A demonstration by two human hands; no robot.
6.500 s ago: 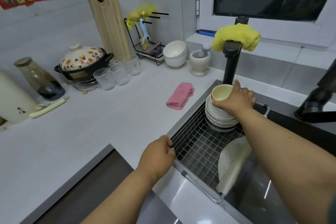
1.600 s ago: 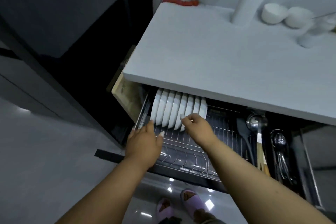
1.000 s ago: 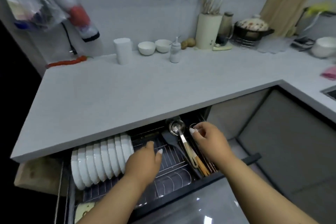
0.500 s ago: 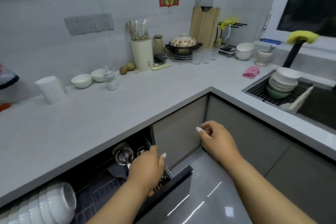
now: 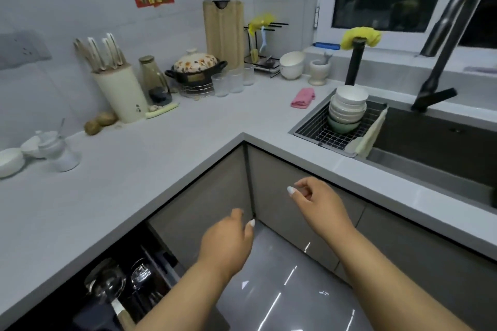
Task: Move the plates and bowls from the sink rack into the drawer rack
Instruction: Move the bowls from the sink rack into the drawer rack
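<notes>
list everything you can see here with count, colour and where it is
bowl stack: one stack, white over one green, sink rack
pink cloth: one, counter left of sink
yellow cloth: one, on black post behind sink
tap: one, black, over sink
glasses: three, clear, beside floral-lidded pot
knife block: one, cream, back wall
cutting board: one, wooden, leaning on wall
open drawer: one, dark, bottom left, utensils inside
left hand: empty, over floor
right hand: empty, before cabinet
</notes>
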